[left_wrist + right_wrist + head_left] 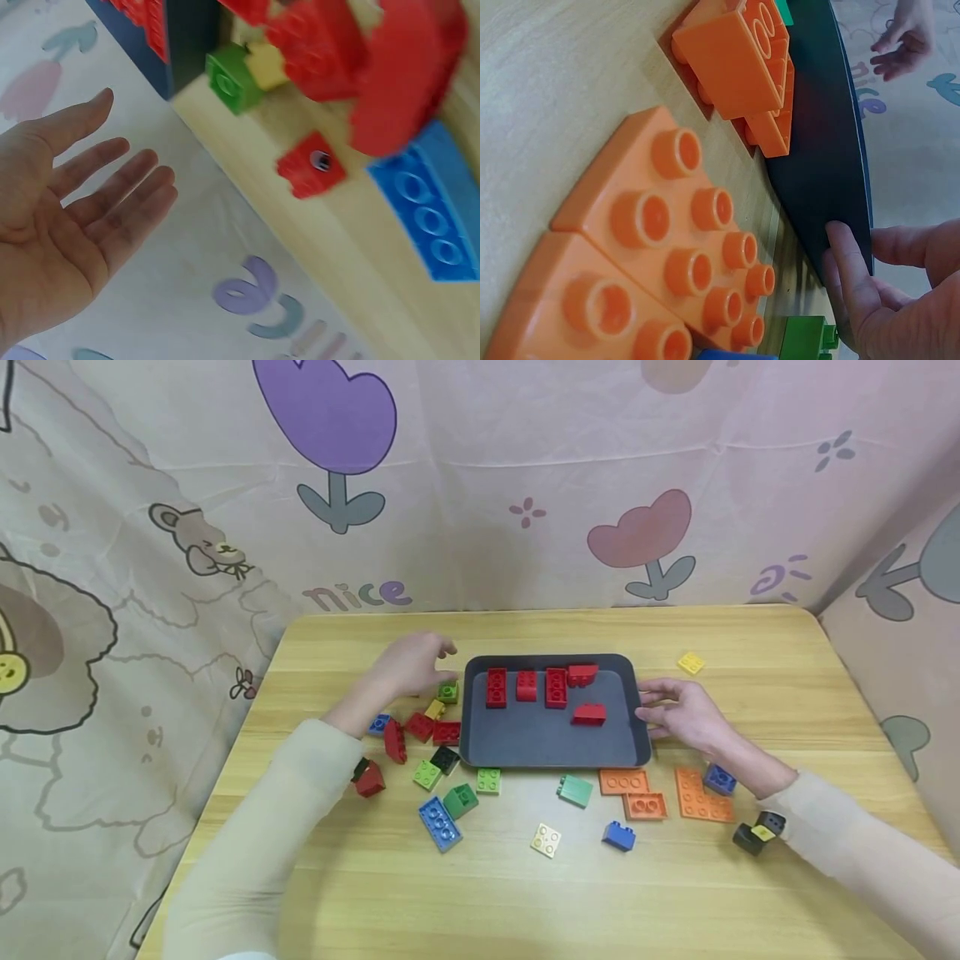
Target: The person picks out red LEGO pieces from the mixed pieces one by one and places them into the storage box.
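Observation:
A dark grey tray [555, 752] with several red bricks [556, 687] in it lies on the table. My right hand [681, 714] is at the tray's right edge, its fingers extended. In the right wrist view, a fingertip [840, 234] rests against the tray's outer wall [817, 150]. My left hand [414, 664] hovers left of the tray, above a light green brick [447, 692]. The left wrist view shows that hand's palm bare and its fingers spread loosely. A small red brick with a printed eye [311, 165] lies nearby on the table.
Red, blue, yellow, black and green bricks cluster left of the tray, including a long blue brick [440, 823]. Orange bricks [703, 795] lie near the right forearm. A yellow brick [691, 662] sits at the back right. A printed curtain [480, 527] hangs behind the table.

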`<move>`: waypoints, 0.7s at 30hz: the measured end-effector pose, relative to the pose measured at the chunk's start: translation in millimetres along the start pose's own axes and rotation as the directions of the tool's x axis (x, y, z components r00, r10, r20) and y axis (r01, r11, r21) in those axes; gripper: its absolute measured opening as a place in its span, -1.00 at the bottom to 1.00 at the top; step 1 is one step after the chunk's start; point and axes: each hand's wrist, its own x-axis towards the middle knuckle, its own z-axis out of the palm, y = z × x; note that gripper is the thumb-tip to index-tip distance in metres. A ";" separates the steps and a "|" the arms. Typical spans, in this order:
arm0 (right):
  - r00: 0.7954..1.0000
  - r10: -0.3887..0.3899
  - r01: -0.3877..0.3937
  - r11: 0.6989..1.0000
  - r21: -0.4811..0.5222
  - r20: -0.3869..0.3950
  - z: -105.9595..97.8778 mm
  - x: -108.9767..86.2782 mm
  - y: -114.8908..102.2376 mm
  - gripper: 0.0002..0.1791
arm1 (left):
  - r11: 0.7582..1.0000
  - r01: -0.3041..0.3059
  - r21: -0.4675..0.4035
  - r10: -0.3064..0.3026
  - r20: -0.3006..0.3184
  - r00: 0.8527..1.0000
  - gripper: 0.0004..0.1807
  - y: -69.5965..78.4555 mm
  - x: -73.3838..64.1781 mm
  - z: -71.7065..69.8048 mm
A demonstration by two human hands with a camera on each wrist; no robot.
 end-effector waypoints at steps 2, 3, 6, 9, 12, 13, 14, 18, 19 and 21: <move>1.000 0.002 -0.002 1.000 0.001 0.000 -0.1 0.3 0.5 -0.34 | 0.999 0.021 -0.025 -0.021 -0.003 1.000 -0.41 -10.9 -1.1 1.5; 1.000 0.004 -0.004 1.000 0.001 0.000 0.0 0.4 0.7 -0.34 | 0.999 0.031 -0.033 -0.031 -0.004 0.999 -0.40 -16.2 -1.6 2.1; 1.000 0.007 -0.007 1.000 0.003 0.000 -0.2 0.6 1.3 -0.33 | 0.996 0.061 -0.058 -0.061 -0.004 0.998 -0.36 -31.5 -2.5 5.0; 1.000 0.007 -0.007 1.000 0.003 -0.002 -0.3 0.3 1.1 -0.33 | 0.994 0.078 -0.072 -0.078 0.000 0.997 -0.34 -43.1 -3.2 8.2; 1.000 0.006 -0.006 1.000 -0.001 -0.003 -0.4 0.1 0.6 -0.33 | 0.993 0.085 -0.080 -0.085 0.005 0.996 -0.33 -51.6 -4.3 12.8; 1.000 0.007 -0.007 1.000 -0.002 -0.004 -0.4 0.1 0.3 -0.34 | 0.993 0.089 -0.082 -0.089 0.009 0.996 -0.33 -53.5 -4.9 14.3; 1.000 0.007 -0.007 1.000 -0.004 -0.004 -0.4 0.1 0.2 -0.34 | 0.992 0.093 -0.083 -0.092 0.013 0.996 -0.32 -55.6 -5.4 15.9; 1.000 0.011 -0.011 1.000 -0.003 -0.005 -0.2 0.1 -0.3 -0.34 | 0.990 0.108 -0.088 -0.105 0.034 0.994 -0.30 -62.9 -5.6 22.3; 1.000 0.011 -0.011 1.000 -0.002 -0.005 -0.1 0.0 -0.5 -0.34 | 0.990 0.109 -0.090 -0.106 0.036 0.994 -0.30 -64.0 -5.5 23.4; 1.000 0.011 -0.011 1.000 -0.001 -0.005 0.1 -0.1 -0.8 -0.33 | 0.989 0.114 -0.092 -0.111 0.038 0.993 -0.32 -66.4 -4.6 25.8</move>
